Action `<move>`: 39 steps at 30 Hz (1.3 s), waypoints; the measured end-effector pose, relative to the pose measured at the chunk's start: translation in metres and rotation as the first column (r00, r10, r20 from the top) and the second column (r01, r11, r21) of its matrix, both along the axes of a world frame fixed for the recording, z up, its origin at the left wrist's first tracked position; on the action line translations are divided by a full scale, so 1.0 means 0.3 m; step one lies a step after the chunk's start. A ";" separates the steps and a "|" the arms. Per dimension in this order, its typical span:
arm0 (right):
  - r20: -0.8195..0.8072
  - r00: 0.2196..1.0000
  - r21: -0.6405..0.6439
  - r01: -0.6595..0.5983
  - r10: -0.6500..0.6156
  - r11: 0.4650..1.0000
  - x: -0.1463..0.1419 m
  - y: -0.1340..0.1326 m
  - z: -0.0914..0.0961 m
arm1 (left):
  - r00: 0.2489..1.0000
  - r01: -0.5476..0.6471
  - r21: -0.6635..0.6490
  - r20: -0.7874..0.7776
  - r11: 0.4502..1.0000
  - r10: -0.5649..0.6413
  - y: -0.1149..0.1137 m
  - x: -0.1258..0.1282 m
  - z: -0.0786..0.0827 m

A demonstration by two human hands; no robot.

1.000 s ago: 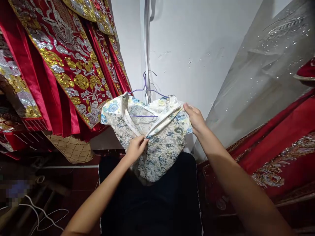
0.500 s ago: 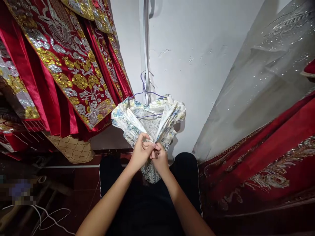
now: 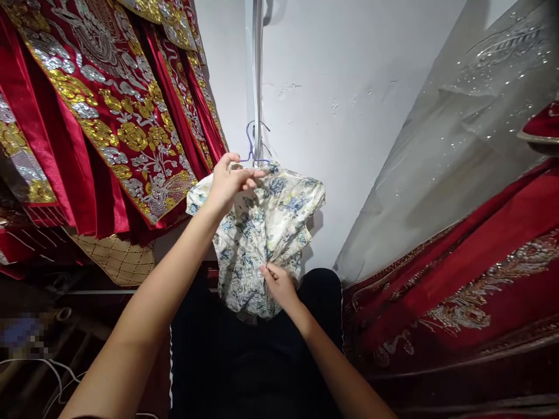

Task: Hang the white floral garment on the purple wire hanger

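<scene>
A short-sleeved floral blouse (image 3: 283,215), cream with blue and yellow print, hangs on a purple wire hanger (image 3: 250,142) against the wall. Its front edges now lie together down the middle. Up at the collar, my left hand (image 3: 229,181) has its fingers apart, in front of the neckline on the left side; whether they touch the cloth is unclear. Lower down, my right hand (image 3: 282,285) pinches the front edge of the blouse between thumb and fingers. The hem hangs just above my dark-clothed lap.
Red garments with gold and silver embroidery (image 3: 131,137) hang on the left. To the right are a sheer sparkling cover (image 3: 419,151) and a beaded red garment (image 3: 471,279). A pale vertical strip (image 3: 253,70) runs down the white wall (image 3: 349,46). White cable (image 3: 55,372) lies at lower left.
My left hand has left the lower front and risen to the collar. The neckline, wide apart before, has come together. My right hand stays low on the front edge, slightly further down.
</scene>
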State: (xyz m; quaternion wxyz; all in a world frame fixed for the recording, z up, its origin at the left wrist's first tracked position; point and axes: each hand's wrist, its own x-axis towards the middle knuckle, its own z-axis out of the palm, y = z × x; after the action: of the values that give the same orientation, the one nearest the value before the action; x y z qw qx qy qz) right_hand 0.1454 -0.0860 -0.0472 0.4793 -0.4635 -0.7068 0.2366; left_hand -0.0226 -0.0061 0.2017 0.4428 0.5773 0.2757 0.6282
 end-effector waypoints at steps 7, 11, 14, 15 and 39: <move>-0.173 0.983 0.293 0.000 0.053 0.956 0.029 0.163 0.517 | 0.984 0.076 0.192 -0.170 0.978 -0.043 -0.077 0.024 -0.103; 0.149 0.979 0.359 -0.185 0.140 0.915 0.009 0.255 0.705 | 0.984 0.062 0.211 -0.175 0.975 -0.025 -0.063 0.022 -0.119; 0.242 0.958 0.363 -0.235 0.152 0.902 -0.016 0.275 0.735 | 0.983 -0.004 0.186 -0.178 0.983 0.038 -0.045 0.016 -0.161; 0.235 0.961 0.377 -0.229 0.146 0.897 -0.022 0.277 0.738 | 0.981 -0.032 0.176 -0.185 0.984 0.065 -0.040 0.014 -0.186; -0.989 -0.137 -0.010 -0.284 -0.051 0.959 0.352 0.293 0.279 | 0.883 -0.465 0.134 -0.008 0.875 0.470 0.293 -0.193 -0.225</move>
State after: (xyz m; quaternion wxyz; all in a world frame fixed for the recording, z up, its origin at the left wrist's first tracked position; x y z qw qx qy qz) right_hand 0.2511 0.0019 0.0365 0.7663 -0.1129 -0.1139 0.6221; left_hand -0.0806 0.0817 0.1343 0.2345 0.5334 0.3748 0.7211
